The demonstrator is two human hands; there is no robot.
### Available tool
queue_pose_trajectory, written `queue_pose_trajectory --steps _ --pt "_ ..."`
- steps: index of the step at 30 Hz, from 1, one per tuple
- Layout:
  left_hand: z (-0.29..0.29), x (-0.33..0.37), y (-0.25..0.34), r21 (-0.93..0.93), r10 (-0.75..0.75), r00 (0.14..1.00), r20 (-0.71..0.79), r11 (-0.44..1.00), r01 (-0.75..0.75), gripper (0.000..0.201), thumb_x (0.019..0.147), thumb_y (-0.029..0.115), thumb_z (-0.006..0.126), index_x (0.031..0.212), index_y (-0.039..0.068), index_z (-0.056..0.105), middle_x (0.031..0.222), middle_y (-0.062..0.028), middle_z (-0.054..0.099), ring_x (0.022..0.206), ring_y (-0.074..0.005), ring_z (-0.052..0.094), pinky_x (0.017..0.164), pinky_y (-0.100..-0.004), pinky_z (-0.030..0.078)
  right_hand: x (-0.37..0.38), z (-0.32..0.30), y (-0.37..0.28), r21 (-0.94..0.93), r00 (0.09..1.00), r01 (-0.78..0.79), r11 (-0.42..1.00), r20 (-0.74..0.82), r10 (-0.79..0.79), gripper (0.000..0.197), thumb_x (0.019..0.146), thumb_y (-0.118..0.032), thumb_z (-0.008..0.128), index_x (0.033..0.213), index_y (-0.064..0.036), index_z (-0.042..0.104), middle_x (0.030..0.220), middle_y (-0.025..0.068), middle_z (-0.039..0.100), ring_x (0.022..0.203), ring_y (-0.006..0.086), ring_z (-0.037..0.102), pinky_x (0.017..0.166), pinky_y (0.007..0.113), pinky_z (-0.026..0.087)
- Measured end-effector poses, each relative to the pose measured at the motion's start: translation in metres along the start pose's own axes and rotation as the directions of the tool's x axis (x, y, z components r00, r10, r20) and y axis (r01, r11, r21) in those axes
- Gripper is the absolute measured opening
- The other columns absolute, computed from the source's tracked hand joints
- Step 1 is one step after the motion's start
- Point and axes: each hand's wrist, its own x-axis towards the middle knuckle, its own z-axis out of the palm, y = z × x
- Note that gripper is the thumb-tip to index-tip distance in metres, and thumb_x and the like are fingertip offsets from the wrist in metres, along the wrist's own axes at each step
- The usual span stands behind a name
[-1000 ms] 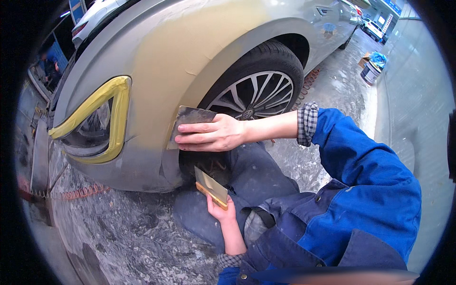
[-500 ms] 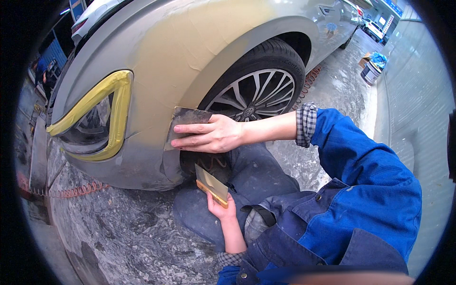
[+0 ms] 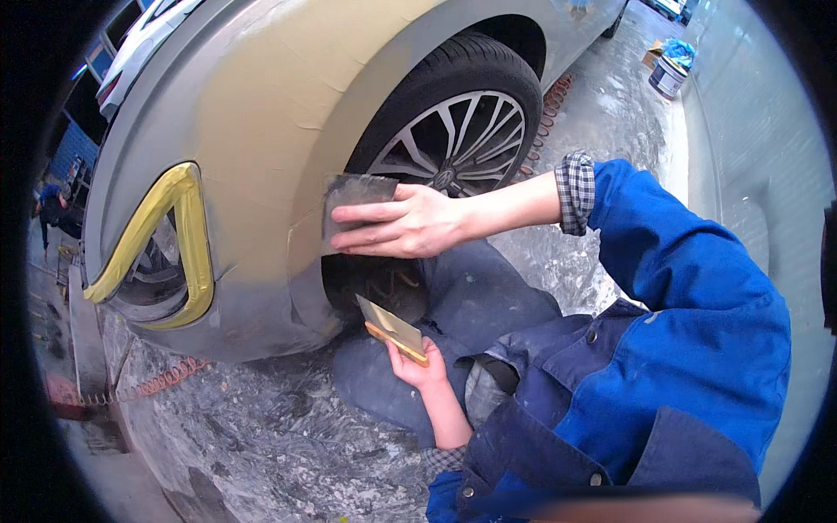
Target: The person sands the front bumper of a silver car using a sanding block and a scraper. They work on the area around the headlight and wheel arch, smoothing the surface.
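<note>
My right hand (image 3: 403, 224) holds a dark grey sheet of sandpaper (image 3: 359, 193) at the wheel-arch edge of a car's bumper corner (image 3: 261, 253). Two fingers lie straight across the sheet's outer face; the rest of the fingers are mostly hidden. Lower down, my left hand (image 3: 420, 364) grips a flat sanding block (image 3: 397, 329) with a yellow-orange edge and a greyish sheet on its upper face. This block is apart from the car, above my knee. Tan filler (image 3: 270, 96) covers much of the grey panel.
Yellow masking tape (image 3: 196, 235) frames a lamp opening on the bumper. A spoked wheel (image 3: 453, 144) stands just beyond my right hand. Coiled red hoses (image 3: 166, 380) lie on the stained floor. A paint bucket (image 3: 668, 77) stands by the pale wall (image 3: 750, 139) at right.
My right hand and the sandpaper have shifted right along the bumper, closer to the wheel-arch edge. The view has tilted slightly. My left hand still holds the block at about the same place.
</note>
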Motion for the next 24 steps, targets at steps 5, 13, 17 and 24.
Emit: queue_pose_trajectory --steps 5,13,17,24 --pt "-0.007 0.003 -0.002 0.03 0.042 0.999 -0.028 0.999 -0.041 0.032 0.103 0.032 0.064 0.13 0.015 0.063 0.097 0.0008 0.064 0.068 -0.0097 0.05 0.054 -0.0237 0.038 -0.011 -0.017 0.003 0.004 0.979 -0.021 1.0 -0.2 0.021 0.042 0.091 -0.017 0.063 0.132 -0.0193 0.07 0.157 -0.0032 0.055 0.151 0.0222 0.046 0.076 0.033 0.057" --pt "-0.016 0.007 0.0 0.035 0.011 0.999 0.049 0.999 -0.012 0.036 0.104 0.032 0.062 0.137 0.016 0.061 0.105 0.0016 0.069 0.075 -0.0092 0.058 0.054 -0.025 0.04 0.019 0.007 0.015 0.071 0.959 0.104 0.992 -0.272 -0.081 0.042 0.098 -0.016 0.057 0.139 -0.0208 0.067 0.155 0.0007 0.056 0.145 0.0191 0.052 0.098 0.033 0.055" --pt "-0.003 -0.001 -0.004 0.022 0.055 0.997 -0.062 0.998 -0.053 0.034 0.105 0.031 0.06 0.133 0.011 0.062 0.096 -0.0025 0.067 0.067 -0.012 0.054 0.053 -0.0246 0.043 0.027 0.011 0.023 0.057 0.958 0.145 0.988 -0.259 -0.125 0.037 0.099 -0.019 0.058 0.134 -0.018 0.068 0.157 0.0017 0.055 0.149 0.0205 0.048 0.115 0.039 0.046" --pt "-0.012 0.005 0.001 0.016 -0.007 1.0 -0.017 1.0 0.007 0.039 0.103 0.034 0.063 0.139 0.018 0.059 0.115 0.0008 0.067 0.086 -0.0095 0.06 0.057 -0.0269 0.043 0.036 0.006 0.029 0.052 0.954 0.16 0.986 -0.264 -0.141 0.035 0.098 -0.017 0.062 0.131 -0.0178 0.072 0.156 0.0015 0.056 0.146 0.0207 0.052 0.112 0.039 0.049"
